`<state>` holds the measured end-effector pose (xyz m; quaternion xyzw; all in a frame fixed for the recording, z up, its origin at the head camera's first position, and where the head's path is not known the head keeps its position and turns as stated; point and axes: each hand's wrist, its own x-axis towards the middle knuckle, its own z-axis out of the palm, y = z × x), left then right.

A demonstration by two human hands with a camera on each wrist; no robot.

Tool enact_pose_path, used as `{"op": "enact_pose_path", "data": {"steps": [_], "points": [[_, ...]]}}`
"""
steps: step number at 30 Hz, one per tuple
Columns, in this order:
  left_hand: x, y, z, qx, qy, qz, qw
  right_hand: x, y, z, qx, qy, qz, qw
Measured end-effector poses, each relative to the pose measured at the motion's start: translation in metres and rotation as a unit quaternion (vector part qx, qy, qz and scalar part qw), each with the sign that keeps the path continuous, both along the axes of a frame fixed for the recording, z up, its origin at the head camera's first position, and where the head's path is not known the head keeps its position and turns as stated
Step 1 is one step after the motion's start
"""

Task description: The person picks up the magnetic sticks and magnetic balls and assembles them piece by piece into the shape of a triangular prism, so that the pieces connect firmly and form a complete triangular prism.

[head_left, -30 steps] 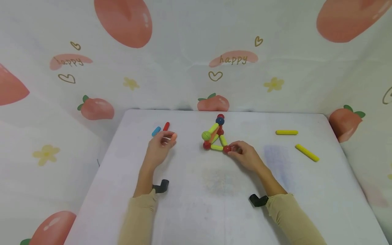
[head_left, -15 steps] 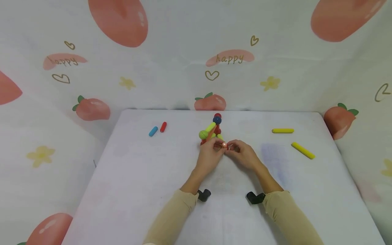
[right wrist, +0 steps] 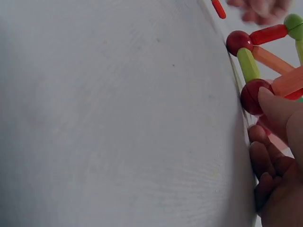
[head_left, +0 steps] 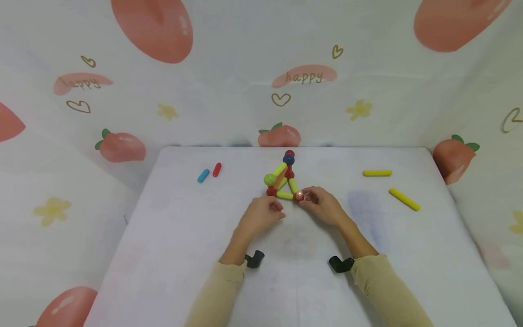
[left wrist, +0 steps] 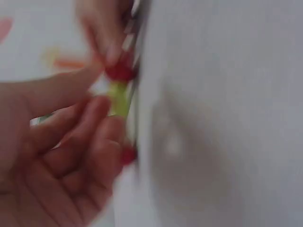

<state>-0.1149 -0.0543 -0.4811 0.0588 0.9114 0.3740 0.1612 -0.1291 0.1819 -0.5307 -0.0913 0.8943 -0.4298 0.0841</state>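
Note:
A small frame of magnetic balls and sticks stands on the white table [head_left: 196,272]. It has red balls and yellow-green sticks at its base, a green ball [head_left: 269,180] and a dark blue ball [head_left: 288,159] higher up. My right hand [head_left: 323,206] pinches the near-right red ball [right wrist: 253,98], thumb on its side. An orange stick [right wrist: 288,83] rises from that ball; the head view shows its pale end. My left hand [head_left: 262,215] hovers just in front of the frame, fingers loosely bent with nothing between them. The left wrist view is blurred.
Toward the back left lie a blue stick [head_left: 203,175] and a red stick [head_left: 217,170]. Two longer yellow sticks, one farther back [head_left: 377,173] and one nearer [head_left: 404,199], lie on the right. A patterned cloth [head_left: 220,109] hangs behind the table.
My left hand brought the orange stick from the left to the near-right red ball, let go of it there and drew back left. My right hand has kept hold of the ball.

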Motion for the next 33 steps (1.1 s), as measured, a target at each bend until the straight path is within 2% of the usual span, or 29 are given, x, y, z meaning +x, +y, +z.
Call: {"op": "enact_pose_path", "data": {"steps": [3,5,6,9,12,16,20,23,26,29,33], "points": [[-0.011,-0.024,0.0,-0.022,-0.01,0.058,0.998,-0.001,-0.006,0.002,0.019,0.005,-0.002,0.9998],[-0.021,-0.033,-0.005,-0.012,-0.001,0.093,0.9956,-0.002,-0.009,0.003,0.023,0.004,-0.006,0.9997],[-0.026,-0.036,-0.008,-0.006,0.002,0.101,0.9949,-0.002,-0.012,0.003,0.022,0.002,-0.007,0.9997],[-0.038,-0.04,-0.02,0.014,0.01,0.083,0.9964,-0.003,-0.018,0.005,0.023,0.008,0.0,0.9997],[-0.043,-0.042,-0.028,0.023,0.022,0.057,0.9979,-0.006,-0.024,0.006,0.027,0.018,0.013,0.9994],[-0.042,-0.045,-0.029,0.02,0.044,0.064,0.9968,-0.014,-0.032,0.006,0.034,0.031,0.033,0.9984],[-0.037,-0.05,-0.029,0.011,0.047,0.094,0.9944,-0.024,-0.037,0.007,0.043,0.038,0.065,0.9963],[-0.034,-0.049,-0.03,0.008,0.039,0.11,0.9932,-0.034,-0.03,0.016,0.058,0.005,0.112,0.9919],[-0.031,-0.045,-0.03,0.006,0.031,0.109,0.9935,-0.05,-0.018,0.033,0.082,-0.032,0.151,0.9846],[-0.03,-0.041,-0.029,-0.004,0.029,0.11,0.9935,-0.074,-0.014,0.045,0.099,-0.019,0.129,0.9866],[-0.029,-0.04,-0.028,-0.014,0.027,0.121,0.9922,-0.106,-0.024,0.046,0.1,0.022,0.084,0.9912]]}}
